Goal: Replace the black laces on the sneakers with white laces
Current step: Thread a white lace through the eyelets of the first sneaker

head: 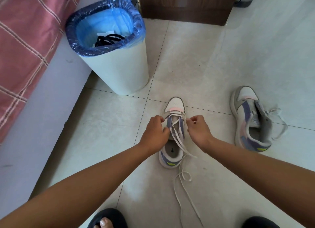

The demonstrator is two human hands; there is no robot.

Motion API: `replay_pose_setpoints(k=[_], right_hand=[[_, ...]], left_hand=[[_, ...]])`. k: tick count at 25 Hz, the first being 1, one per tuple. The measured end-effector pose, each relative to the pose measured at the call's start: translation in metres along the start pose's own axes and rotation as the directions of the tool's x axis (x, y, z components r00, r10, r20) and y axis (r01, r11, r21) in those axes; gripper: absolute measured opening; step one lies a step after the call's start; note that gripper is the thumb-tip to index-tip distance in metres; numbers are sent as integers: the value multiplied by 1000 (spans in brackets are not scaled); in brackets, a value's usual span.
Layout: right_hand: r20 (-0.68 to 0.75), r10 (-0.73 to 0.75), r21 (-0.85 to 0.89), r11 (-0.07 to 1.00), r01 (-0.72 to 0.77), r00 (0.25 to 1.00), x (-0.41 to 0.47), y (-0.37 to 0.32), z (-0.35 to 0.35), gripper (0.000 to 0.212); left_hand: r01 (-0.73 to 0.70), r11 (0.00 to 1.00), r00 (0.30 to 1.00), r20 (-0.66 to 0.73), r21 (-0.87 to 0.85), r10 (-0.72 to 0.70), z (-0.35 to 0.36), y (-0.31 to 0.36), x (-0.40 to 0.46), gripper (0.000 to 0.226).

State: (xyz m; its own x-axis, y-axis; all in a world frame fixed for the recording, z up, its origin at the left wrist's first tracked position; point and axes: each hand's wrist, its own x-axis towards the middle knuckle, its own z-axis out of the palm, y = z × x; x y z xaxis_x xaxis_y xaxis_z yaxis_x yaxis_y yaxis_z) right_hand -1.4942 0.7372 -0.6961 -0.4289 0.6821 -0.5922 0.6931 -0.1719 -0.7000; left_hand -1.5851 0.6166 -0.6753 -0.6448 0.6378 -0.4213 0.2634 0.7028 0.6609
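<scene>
A white, grey and purple sneaker stands on the floor in front of me, toe pointing away. A white lace is threaded through its lowest eyelets, and its long ends trail toward me over the tiles. My left hand pinches the lace at the shoe's left side. At the right side of the shoe, my right hand pinches the lace too. A second sneaker lies tipped on its side at the right, with a white lace in it. Black laces lie in the bin.
A white bin with a blue liner stands at the left, against a bed with a pink checked cover. A dark wooden cabinet is at the back. My feet in dark slippers are at the bottom edge.
</scene>
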Motion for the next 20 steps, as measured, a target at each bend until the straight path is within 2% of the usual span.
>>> replay_pose_setpoints(k=[2, 3, 4, 6, 7, 9, 12, 13, 14, 15, 16, 17, 18, 20], right_hand=[[196, 21, -142, 990, 7, 980, -31, 8, -9, 51], [305, 57, -222, 975, 13, 951, -45, 14, -12, 58], [382, 86, -301, 953, 36, 920, -57, 18, -14, 57], [384, 71, -396, 913, 95, 920, -68, 25, -13, 34], [343, 39, -395, 912, 107, 939, -69, 25, -13, 23], [292, 37, -322, 945, 62, 956, -73, 14, -18, 23], [404, 126, 1, 990, -138, 906, -87, -13, -31, 30], [417, 99, -1, 994, -109, 903, -94, -22, -33, 30], [419, 11, -102, 994, 35, 908, -100, -28, -33, 31], [415, -108, -272, 933, 237, 903, -106, -30, -31, 30], [428, -225, -428, 803, 415, 875, -112, -31, -28, 26], [456, -311, -516, 671, 533, 834, -119, -34, -25, 21], [498, -330, -566, 577, 589, 802, -122, -35, -24, 20], [547, -261, -622, 509, 595, 795, -121, -32, -23, 31]], left_hand=[[40, 995, 993, 103, 92, -49, -2, -3, -12, 47], [26, 988, 990, 136, 149, -47, -3, -5, -16, 52], [-3, 978, 988, 154, 209, -30, -1, -6, -19, 55], [-49, 960, 988, 154, 277, 6, 6, -7, -25, 64], [-40, 961, 990, 138, 274, 2, 14, -8, -28, 71], [5, 974, 994, 103, 226, -29, 25, -6, -35, 89], [35, 969, 998, 33, 246, -45, 40, 0, -37, 103], [33, 968, 999, 4, 249, -35, 43, 4, -37, 101], [29, 968, 999, -28, 249, -23, 49, 4, -34, 96], [12, 969, 994, -104, 249, 14, 53, 5, -31, 90], [-12, 965, 979, -195, 262, 65, 57, 7, -29, 85], [-13, 971, 971, -229, 240, 70, 59, 8, -27, 82], [-13, 972, 965, -253, 233, 73, 61, 9, -26, 86], [85, 983, 988, -140, 162, -63, 61, 13, -22, 97]])
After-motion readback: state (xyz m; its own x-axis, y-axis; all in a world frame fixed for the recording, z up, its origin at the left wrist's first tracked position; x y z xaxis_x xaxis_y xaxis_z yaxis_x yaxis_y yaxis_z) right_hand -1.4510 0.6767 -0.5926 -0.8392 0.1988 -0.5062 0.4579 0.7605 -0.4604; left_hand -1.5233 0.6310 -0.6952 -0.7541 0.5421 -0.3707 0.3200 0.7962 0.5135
